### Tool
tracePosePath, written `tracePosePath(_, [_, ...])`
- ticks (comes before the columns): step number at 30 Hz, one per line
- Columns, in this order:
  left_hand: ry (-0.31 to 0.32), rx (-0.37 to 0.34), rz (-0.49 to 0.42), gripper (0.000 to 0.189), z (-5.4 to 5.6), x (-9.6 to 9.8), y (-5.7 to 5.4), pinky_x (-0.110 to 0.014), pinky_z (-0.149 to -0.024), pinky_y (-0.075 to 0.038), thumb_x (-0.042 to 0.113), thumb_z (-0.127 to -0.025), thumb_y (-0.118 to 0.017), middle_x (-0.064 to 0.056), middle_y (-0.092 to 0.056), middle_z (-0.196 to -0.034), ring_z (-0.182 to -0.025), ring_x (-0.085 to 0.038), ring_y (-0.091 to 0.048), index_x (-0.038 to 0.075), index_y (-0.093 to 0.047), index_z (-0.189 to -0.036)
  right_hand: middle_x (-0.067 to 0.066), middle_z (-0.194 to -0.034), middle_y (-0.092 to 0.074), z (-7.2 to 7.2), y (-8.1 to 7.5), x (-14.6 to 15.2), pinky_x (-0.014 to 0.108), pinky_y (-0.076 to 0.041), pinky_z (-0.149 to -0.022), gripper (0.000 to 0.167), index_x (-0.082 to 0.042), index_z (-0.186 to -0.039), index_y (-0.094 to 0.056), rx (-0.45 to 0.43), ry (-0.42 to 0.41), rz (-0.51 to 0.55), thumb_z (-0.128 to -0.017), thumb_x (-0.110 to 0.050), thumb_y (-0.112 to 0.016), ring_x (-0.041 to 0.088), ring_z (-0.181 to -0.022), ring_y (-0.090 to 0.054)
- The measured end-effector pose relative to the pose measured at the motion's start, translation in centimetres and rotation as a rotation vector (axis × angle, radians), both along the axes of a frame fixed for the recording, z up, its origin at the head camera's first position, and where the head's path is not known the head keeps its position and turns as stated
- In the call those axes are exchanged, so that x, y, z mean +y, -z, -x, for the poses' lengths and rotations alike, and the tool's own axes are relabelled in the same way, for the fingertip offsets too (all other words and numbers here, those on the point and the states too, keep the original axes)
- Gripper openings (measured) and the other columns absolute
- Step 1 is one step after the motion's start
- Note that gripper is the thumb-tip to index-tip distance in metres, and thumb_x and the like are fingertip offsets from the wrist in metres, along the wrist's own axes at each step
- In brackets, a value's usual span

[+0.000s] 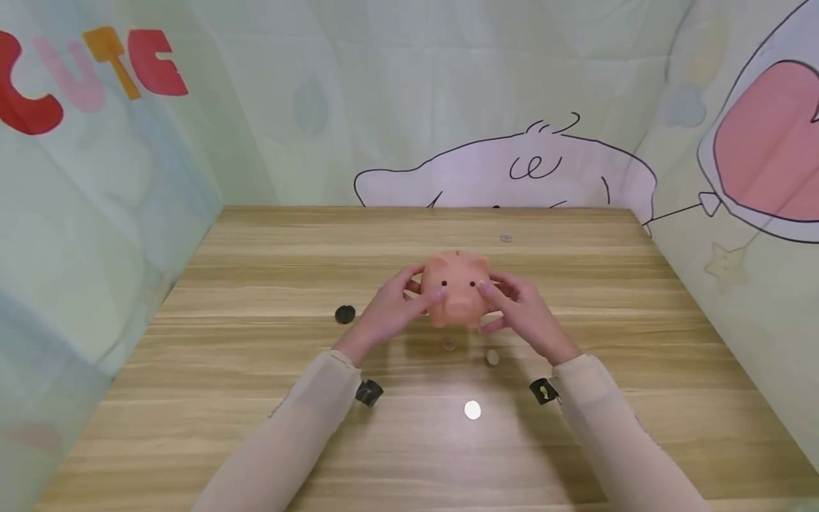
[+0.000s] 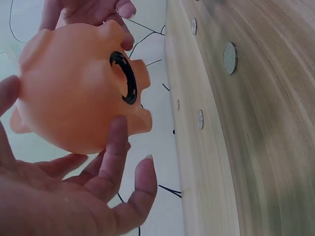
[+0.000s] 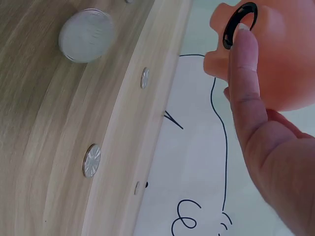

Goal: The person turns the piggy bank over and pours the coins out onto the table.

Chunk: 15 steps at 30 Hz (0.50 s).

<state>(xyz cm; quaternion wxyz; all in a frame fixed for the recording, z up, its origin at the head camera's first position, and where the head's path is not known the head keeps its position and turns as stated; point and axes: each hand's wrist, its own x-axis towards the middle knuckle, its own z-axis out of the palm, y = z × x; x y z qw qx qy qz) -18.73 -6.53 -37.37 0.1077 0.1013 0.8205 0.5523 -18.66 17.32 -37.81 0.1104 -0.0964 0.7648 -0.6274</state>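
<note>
A pink piggy bank (image 1: pixel 458 284) is held up over the table, its face toward the head camera. My left hand (image 1: pixel 390 306) grips one side, thumb on the cheek beside the eye. On the opposite side my right hand (image 1: pixel 530 316) grips it, thumb by the other eye. In the left wrist view a black ring (image 2: pixel 130 81) rims a hole in the belly between the feet. One fingertip (image 3: pixel 244 42) of the right hand touches that ring. Under the bank lie coins, one (image 1: pixel 449 344) directly below and another (image 1: pixel 492 358) a little nearer.
A black round cap (image 1: pixel 345 314) lies on the wooden table (image 1: pixel 269 398), left of the left hand. One bright coin (image 1: pixel 472 409) lies between the forearms, and another coin (image 1: pixel 505 237) near the back edge. Printed fabric (image 1: pixel 397 92) hangs behind and on both sides.
</note>
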Motion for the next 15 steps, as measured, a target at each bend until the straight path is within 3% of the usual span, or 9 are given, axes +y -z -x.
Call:
tracePosePath(5, [0.031,0.044,-0.060,0.082,0.04,-0.26,0.17,-0.040,-0.085,-0.052,0.042,-0.084,-0.079,-0.004,-0.054,-0.132,-0.106,-0.024,-0.058,0.025,-0.036,-0.152,0.023,-0.145,-0.046,-0.02,0.25,0.66,0.043,-0.058,-0.079,0.063,-0.002,-0.150,-0.037,0.078,-0.044,0.033,-0.097,-0.017,-0.067,0.038,-0.114,-0.060])
tracePosePath(10, [0.057,0.113,-0.129,0.089,0.02,-0.57,0.49,-0.048,-0.092,-0.048,0.029,-0.076,-0.089,0.001,-0.047,-0.146,-0.111,-0.022,-0.058,0.032,-0.038,-0.149,0.019,-0.151,-0.041,-0.02,0.44,1.05,0.035,-0.055,-0.087,0.074,-0.004,-0.150,-0.036,0.183,-0.060,0.037,-0.086,0.003,-0.073,0.041,-0.120,-0.055])
tracePosePath(15, [0.056,0.139,-0.157,0.092,0.10,-0.64,0.66,-0.053,-0.096,-0.046,0.022,-0.073,-0.091,0.003,-0.043,-0.151,-0.115,-0.023,-0.058,0.032,-0.039,-0.149,0.015,-0.153,-0.040,0.00,0.50,1.01,0.035,-0.053,-0.090,0.079,-0.004,-0.150,-0.036,0.221,-0.074,0.083,-0.082,0.010,-0.075,0.040,-0.123,-0.054])
